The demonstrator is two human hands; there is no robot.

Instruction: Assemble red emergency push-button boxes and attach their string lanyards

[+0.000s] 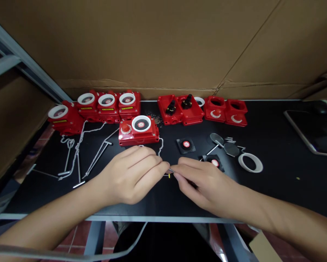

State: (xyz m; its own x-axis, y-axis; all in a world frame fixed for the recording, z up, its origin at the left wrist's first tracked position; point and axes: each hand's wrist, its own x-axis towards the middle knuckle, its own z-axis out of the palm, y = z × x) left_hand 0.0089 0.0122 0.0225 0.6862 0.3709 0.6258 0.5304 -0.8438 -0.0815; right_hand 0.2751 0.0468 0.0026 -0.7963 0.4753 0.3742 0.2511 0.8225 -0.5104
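My left hand (136, 174) is closed, its fingertips pinched at one end of a small thin grey piece (171, 170). The other end sits in the closed thumb and forefinger of my right hand (204, 182). What else the fingers cover is hidden. A tiny yellow bit (169, 175) shows just below the fingertips. Behind my left hand lies a red box (138, 136) with a white ring, a dark round switch and a red knob. White cord (161, 145) runs from its right side down towards my left hand. Beyond my right fingers lies a black square switch plate (220, 166), partly covered.
Several finished-looking red boxes (108, 112) stand at back left, with corded metal T-bars (78, 171) before them. Open red housings (192, 114) and red covers (235, 118) line the back. Clear discs (231, 149), a white ring (250, 162) and a tablet (313, 131) lie right.
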